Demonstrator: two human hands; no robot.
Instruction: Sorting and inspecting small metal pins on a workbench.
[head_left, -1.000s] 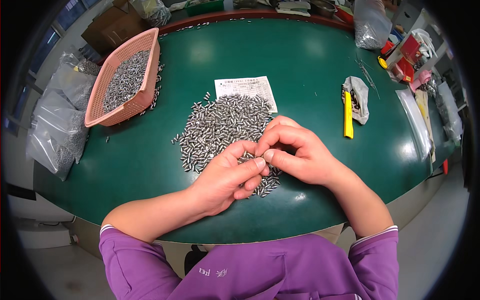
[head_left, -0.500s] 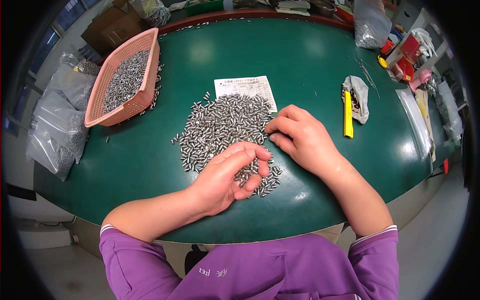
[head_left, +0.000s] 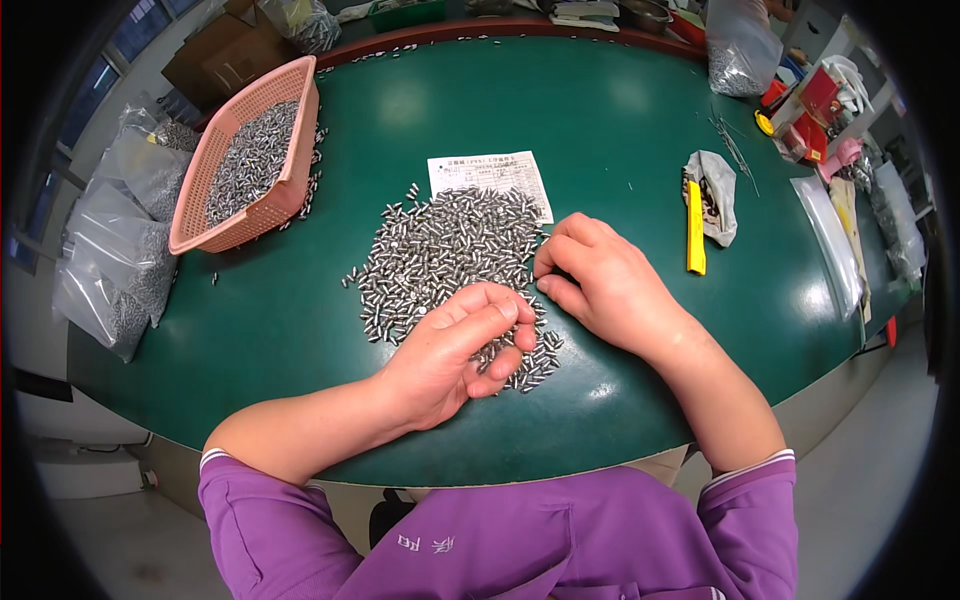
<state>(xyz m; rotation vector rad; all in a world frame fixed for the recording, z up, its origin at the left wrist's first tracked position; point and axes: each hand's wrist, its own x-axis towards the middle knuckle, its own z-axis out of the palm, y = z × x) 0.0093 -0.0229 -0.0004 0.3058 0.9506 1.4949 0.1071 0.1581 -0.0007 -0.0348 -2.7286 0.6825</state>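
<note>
A broad heap of small shiny metal pieces (head_left: pixel 430 245), short and rod-like with tapered ends, lies on the green table (head_left: pixel 400 110). My left hand (head_left: pixel 455 350) rests over the near side of the heap, palm turned inward and fingers curled into a loose cup. Several of the metal pieces show inside that curl, between thumb and fingers. At the heap's right edge is my right hand (head_left: pixel 600 280), knuckles up, with bent fingers drawn in close to the thumb. Its fingertips are near the outer pieces, and whatever they pinch is hidden. A printed paper slip (head_left: pixel 490 175) lies partly under the heap's far side.
A pink plastic basket (head_left: pixel 245 225) full of similar pieces stands at left, beside clear bags (head_left: pixel 120 280) of them. To the right lie a yellow-handled cutter (head_left: pixel 696 230), a small opened bag (head_left: pixel 722 220) and thin wires (head_left: pixel 735 150). Another filled bag (head_left: pixel 742 60) stands far right.
My right hand has shifted very slightly to the right. The curled fingers of my left hand have moved a little; the heap looks almost the same.
</note>
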